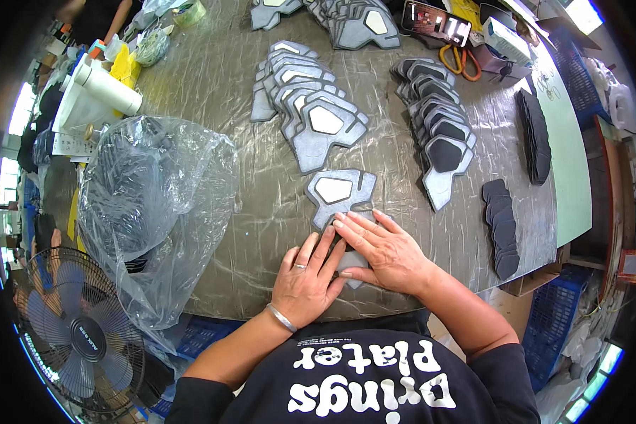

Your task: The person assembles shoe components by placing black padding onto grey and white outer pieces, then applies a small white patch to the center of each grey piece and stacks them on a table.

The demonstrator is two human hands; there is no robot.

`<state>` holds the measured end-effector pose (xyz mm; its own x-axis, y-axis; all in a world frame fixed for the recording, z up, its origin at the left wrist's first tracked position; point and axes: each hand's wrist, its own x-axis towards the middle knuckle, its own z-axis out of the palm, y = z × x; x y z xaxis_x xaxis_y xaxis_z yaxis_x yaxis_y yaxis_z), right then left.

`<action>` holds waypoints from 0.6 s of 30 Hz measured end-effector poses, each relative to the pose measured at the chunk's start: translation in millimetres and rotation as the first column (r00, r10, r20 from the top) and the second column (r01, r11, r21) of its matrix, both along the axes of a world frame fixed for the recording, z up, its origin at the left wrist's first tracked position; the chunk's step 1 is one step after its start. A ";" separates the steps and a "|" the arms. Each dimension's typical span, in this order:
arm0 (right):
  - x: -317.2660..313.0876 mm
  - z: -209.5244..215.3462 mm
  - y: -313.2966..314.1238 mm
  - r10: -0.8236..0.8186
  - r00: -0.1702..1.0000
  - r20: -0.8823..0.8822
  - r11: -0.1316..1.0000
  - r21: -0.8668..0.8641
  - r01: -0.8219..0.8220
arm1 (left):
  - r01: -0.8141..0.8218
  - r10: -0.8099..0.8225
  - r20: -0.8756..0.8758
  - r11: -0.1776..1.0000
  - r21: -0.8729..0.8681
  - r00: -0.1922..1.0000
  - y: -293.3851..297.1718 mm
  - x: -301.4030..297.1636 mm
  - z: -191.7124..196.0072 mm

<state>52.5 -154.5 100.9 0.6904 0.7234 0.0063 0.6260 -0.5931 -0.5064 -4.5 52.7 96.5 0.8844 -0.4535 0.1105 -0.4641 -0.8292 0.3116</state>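
Observation:
Side by side at the table's near edge, both hands lie on a grey, angular flat piece (353, 260). My left hand (304, 283) rests at its left side, fingers stretched out. Flat across its upper part lies my right hand (385, 258), with the thumb stretched toward the left hand. The fingers hide most of the piece, though a dark area shows between them. Just beyond the fingertips is a similar grey piece with a white patch (332, 189). Farther off are an overlapping row of white-patched pieces (307, 145) and, to its right, a row of black-patched ones (438, 185).
Loose black patches overlap in two rows, one nearer (502, 230), one farther (533, 134). A clear plastic bag (205, 184) with dark contents lies left, beside a fan (85, 339). Far right are a phone (438, 22) and orange-handled scissors (443, 56). Another person's arm (118, 20) shows far left.

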 end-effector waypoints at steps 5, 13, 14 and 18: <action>-9.1 7.1 -12.5 -0.001 0.998 0.055 0.992 -0.127 0.008 | -0.004 0.003 0.007 0.996 0.089 1.000 -3.2 0.1 9.6; -29.5 5.3 -21.3 -0.084 0.990 0.113 0.968 -0.225 0.108 | 0.003 -0.009 0.058 0.996 0.093 0.998 -2.5 -1.3 5.3; -30.6 2.3 -21.3 -0.097 0.990 0.104 0.973 -0.199 0.116 | 0.019 -0.023 0.068 0.998 0.055 0.997 -1.5 -0.9 2.3; -34.6 -2.8 -25.9 -0.088 0.981 0.175 0.983 -0.146 0.114 | 0.029 -0.022 0.097 0.997 -0.075 0.995 0.9 -4.4 -3.3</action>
